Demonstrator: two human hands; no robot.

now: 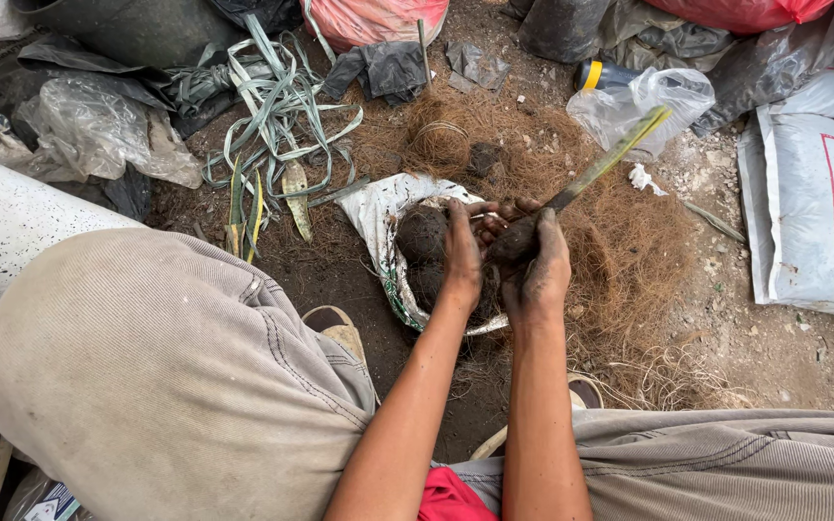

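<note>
My right hand (541,272) cups a dark ball of soil (512,243) from which a long green-yellow leaf stalk (613,154) sticks up and away to the right. My left hand (462,249) presses against the same soil ball from the left, fingers curled on it. Both hands are smeared with dirt. Just under and left of them lies a white sack (385,207) holding more dark soil lumps (421,236). Brown coconut fibre (629,246) is spread on the ground around the hands.
Cut green leaf strips (272,116) lie at upper left beside crumpled clear plastic (98,130). A clear plastic bag (644,101) and a blue bottle with a yellow cap (596,74) sit behind. A white printed sack (818,207) lies at right. My knees (156,376) frame the bottom.
</note>
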